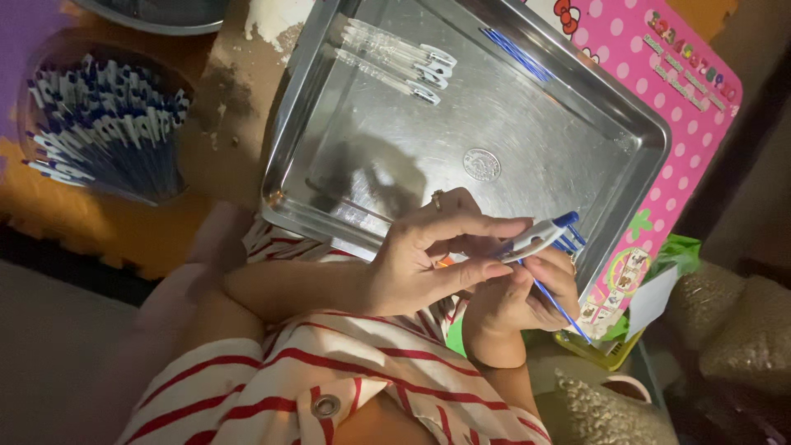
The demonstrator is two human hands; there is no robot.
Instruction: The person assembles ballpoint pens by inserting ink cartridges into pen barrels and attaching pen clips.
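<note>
My left hand (437,251) pinches a white pen barrel with a blue tip (540,235) between thumb and fingers, just at the near rim of a metal tray (354,165). Below it, my right hand (527,297) grips a thin blue ink refill (560,309), along with a few more blue refills (573,241) poking out by the pen's tip. A ring shows on a finger of my left hand. Several assembled clear pens (404,59) lie at the far side of the tray, and a small bunch of blue refills (515,53) lies near its far right corner.
A round bowl (103,124) full of blue-and-white pen parts sits at the left on an orange mat. A pink dotted board (676,74) lies under the tray's right side. Sacks (741,330) and a green bag stand at the right.
</note>
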